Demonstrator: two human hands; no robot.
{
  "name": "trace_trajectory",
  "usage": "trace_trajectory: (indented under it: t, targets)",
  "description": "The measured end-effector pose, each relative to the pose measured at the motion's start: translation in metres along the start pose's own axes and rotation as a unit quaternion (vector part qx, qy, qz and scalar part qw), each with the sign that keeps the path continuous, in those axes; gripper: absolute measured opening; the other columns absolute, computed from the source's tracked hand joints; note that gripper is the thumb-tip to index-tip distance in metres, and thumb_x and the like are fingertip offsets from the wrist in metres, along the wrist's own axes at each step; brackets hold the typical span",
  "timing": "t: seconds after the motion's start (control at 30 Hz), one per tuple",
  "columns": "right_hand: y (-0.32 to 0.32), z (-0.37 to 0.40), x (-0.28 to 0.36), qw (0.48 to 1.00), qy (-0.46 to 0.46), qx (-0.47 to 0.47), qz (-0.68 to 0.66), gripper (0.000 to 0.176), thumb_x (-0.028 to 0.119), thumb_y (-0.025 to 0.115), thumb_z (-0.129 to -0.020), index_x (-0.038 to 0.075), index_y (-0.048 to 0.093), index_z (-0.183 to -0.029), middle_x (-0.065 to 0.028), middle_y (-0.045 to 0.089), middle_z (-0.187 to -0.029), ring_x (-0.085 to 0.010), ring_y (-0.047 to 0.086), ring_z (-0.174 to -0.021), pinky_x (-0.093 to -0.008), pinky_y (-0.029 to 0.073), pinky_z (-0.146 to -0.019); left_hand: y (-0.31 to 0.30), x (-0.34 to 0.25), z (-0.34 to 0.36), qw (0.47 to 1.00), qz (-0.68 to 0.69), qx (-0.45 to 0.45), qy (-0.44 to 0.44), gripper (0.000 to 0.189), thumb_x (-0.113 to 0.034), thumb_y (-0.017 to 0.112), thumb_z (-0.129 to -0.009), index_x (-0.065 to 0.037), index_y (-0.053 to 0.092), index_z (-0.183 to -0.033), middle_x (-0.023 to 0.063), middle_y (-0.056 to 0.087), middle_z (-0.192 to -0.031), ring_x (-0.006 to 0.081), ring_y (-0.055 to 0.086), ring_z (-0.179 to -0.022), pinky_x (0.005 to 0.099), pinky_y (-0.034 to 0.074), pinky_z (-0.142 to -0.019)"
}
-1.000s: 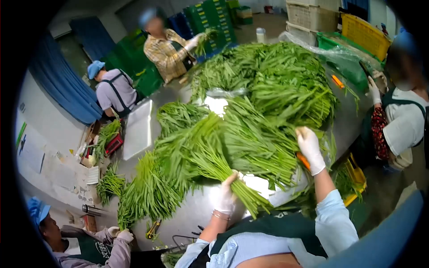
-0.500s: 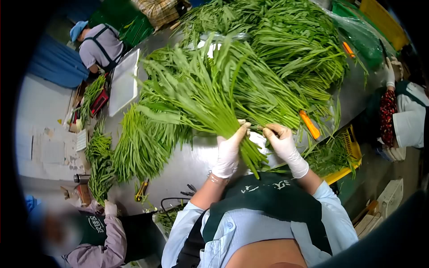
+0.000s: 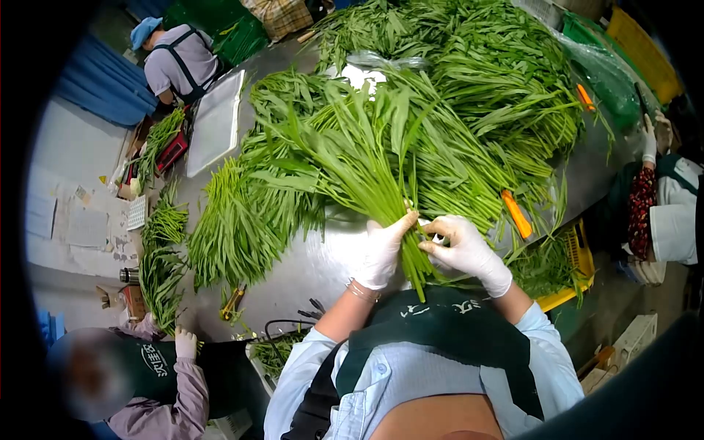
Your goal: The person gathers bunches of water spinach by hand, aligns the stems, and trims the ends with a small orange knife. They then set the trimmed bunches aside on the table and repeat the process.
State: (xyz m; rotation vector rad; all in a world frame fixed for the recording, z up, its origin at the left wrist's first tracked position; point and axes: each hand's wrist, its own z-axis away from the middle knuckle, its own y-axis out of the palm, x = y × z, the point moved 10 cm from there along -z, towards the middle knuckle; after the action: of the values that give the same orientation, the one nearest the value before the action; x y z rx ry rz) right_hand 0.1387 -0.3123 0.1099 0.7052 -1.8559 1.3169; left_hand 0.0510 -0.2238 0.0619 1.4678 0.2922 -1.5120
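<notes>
My left hand (image 3: 383,253), in a white glove, is closed round the stems of a bunch of long-leaved greens (image 3: 359,172) that look like water spinach. The leaves fan out away from me over the table, and the cut stem ends point down toward my apron. Just right of those stems is my gloved right hand (image 3: 468,253), thumb and forefinger bent together in a pinch beside the bunch. What sits between those fingertips is too small to make out. Beyond the bunch lies a big heap of the same greens (image 3: 506,81).
Orange-handled knives (image 3: 516,214) lie by the heap. More greens (image 3: 231,227) rest at left on the metal table (image 3: 282,275), near yellow-handled snips (image 3: 233,302) and a white tray (image 3: 215,128). A yellow crate (image 3: 584,257) stands at right. Co-workers are at left and right.
The bunch in my left hand has turned a little more upright. My right hand has moved left, closer to the stems, and its fingers have curled in.
</notes>
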Motion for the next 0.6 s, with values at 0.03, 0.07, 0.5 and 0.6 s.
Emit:
trace_trajectory:
  t: [0.03, 0.07, 0.5, 0.6]
  targets:
    - [0.003, 0.000, -0.013, 0.994, 0.068, 0.028, -0.080, 0.032, 0.020, 0.066, -0.077, 0.001, 0.060, -0.103, -0.0080, 0.061, -0.080, -0.0163, 0.057, -0.072, -0.0276, 0.046, -0.067, 0.001, 0.002, 0.000, 1.000, 0.004, 0.006, -0.009, 0.023, -0.004, 0.066, -0.079, 0.000, 0.059, -0.100, 0.0029, 0.062, -0.088, 0.0108, 0.058, -0.075, 0.0231, 0.047, -0.069]
    - [0.008, 0.002, -0.025, 0.976, 0.135, 0.055, -0.160, 0.036, 0.022, 0.066, -0.078, 0.002, 0.060, -0.107, -0.0073, 0.063, -0.083, -0.0132, 0.057, -0.074, -0.0258, 0.046, -0.068, 0.004, 0.001, 0.001, 1.000, 0.002, 0.015, -0.003, 0.023, -0.005, 0.065, -0.079, -0.001, 0.059, -0.101, 0.0026, 0.061, -0.089, 0.0107, 0.057, -0.076, 0.0232, 0.047, -0.069]
    - [-0.006, 0.026, -0.056, 0.769, 0.122, -0.103, -0.619, 0.005, 0.004, 0.050, -0.087, 0.001, 0.050, -0.091, -0.0113, 0.060, -0.076, -0.0195, 0.060, -0.066, -0.0349, 0.050, -0.066, -0.020, 0.002, -0.016, 0.977, 0.212, -0.027, -0.016, 0.018, 0.001, 0.060, -0.081, -0.004, 0.055, -0.097, 0.0028, 0.057, -0.083, 0.0135, 0.057, -0.071, 0.0265, 0.050, -0.063]
    - [-0.027, 0.066, -0.052, 0.825, 0.132, 0.108, -0.539, 0.012, 0.010, 0.059, -0.082, -0.001, 0.058, -0.084, -0.0110, 0.062, -0.073, -0.0209, 0.060, -0.068, -0.0323, 0.050, -0.067, -0.033, -0.002, -0.018, 0.968, 0.248, -0.042, -0.014, 0.015, -0.001, 0.059, -0.083, -0.005, 0.055, -0.097, 0.0041, 0.060, -0.084, 0.0144, 0.059, -0.073, 0.0281, 0.052, -0.067]
